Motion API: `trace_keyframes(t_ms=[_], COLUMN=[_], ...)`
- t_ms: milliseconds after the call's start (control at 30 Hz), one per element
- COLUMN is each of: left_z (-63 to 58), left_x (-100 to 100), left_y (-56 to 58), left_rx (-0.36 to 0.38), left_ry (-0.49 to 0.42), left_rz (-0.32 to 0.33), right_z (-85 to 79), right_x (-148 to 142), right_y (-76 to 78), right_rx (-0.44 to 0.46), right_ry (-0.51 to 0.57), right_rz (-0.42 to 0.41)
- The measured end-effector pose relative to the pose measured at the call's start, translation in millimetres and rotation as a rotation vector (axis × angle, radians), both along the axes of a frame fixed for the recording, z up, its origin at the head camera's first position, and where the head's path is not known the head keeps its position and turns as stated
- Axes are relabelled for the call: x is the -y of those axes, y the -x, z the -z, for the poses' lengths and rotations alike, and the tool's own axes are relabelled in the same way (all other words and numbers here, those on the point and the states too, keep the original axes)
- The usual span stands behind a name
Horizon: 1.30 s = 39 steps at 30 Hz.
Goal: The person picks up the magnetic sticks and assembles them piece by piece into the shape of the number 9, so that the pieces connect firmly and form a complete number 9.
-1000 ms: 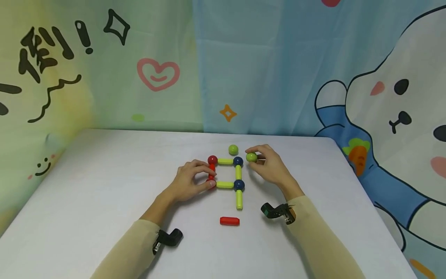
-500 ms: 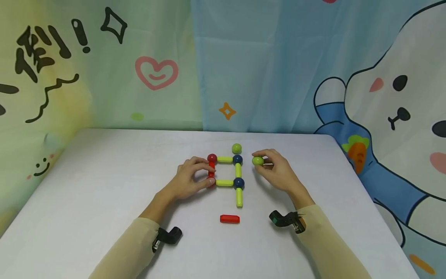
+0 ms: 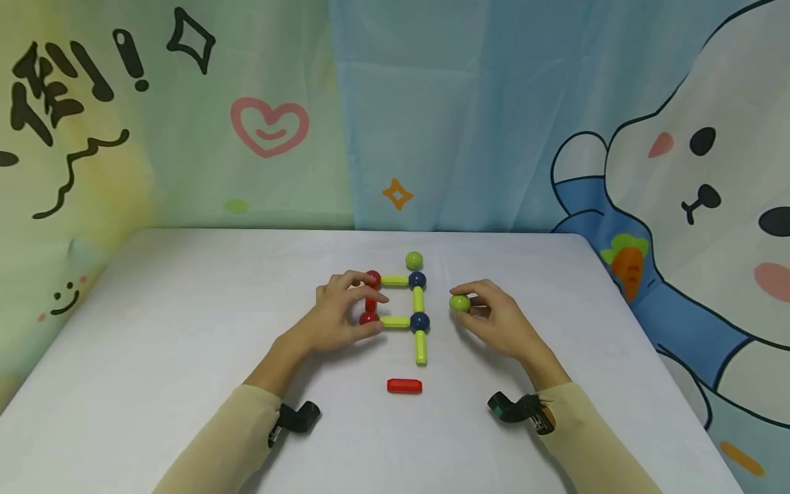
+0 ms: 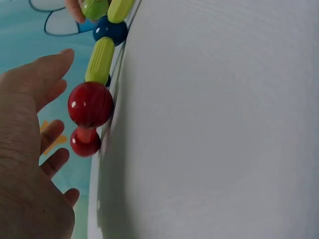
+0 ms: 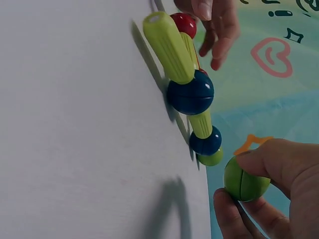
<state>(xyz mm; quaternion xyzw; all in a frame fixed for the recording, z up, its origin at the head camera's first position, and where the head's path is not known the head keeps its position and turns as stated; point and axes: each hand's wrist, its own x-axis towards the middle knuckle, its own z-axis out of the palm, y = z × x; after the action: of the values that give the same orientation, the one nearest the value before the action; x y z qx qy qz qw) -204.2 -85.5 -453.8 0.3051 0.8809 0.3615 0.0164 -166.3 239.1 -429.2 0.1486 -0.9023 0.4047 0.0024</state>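
A square of magnetic balls and rods lies on the table. Its left side has two red balls [image 3: 369,318] joined by a red rod [image 3: 370,304]; two blue balls [image 3: 420,322] form its right corners. Yellow-green rods [image 3: 396,322] link them, and another rod [image 3: 421,348] extends from the nearer blue ball. My left hand [image 3: 336,315] hovers around the red side, thumb and fingers spread, with a gap to the red balls in the left wrist view. To the right of the square, my right hand [image 3: 501,324] pinches a green ball [image 5: 246,179] between thumb and fingers.
A second green ball [image 3: 414,261] sits just beyond the far blue ball. Nearer to me, a loose red rod [image 3: 404,386] lies crosswise on the white table [image 3: 216,329]. A printed curtain [image 3: 432,123] hangs behind the table's far edge.
My right hand has carried the green ball toward me and slightly right, away from the square. The left hand's thumb and fingers have loosened a little from the red balls.
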Motion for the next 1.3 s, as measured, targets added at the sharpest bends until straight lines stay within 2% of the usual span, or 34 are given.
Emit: trace_keyframes(t_ms=[167,367,567,1000,1300], left_z=[-6.3,-13.1,-15.0,-18.3,-22.3], left_x=[-9.0,-19.3,-27.7,-45.1,-60.1], left_y=[-2.9,-6.1,-7.3,-6.1,-3.4], left_rx=[-0.041,-0.099,-0.143,-0.218,-0.325], left_ry=[0.078,0.144,0.204,0.303,0.361], left_rz=[0.050,0.112,0.152,0.237,0.303], right_z=[-0.6,-3.8,-5.7,-7.6,-5.3], right_x=[0.5,-1.6,-6.4,-11.0,-12.5], right_y=[-9.1,-19.8,-28.5,-33.3,-37.0], right_rx=[0.043,0.029,0.022,0.038,0.066], right_ry=[-0.023,-0.020,-0.017,-0.018,0.017], right_rz=[-0.006,-0.033,-0.076,-0.131,-0.139])
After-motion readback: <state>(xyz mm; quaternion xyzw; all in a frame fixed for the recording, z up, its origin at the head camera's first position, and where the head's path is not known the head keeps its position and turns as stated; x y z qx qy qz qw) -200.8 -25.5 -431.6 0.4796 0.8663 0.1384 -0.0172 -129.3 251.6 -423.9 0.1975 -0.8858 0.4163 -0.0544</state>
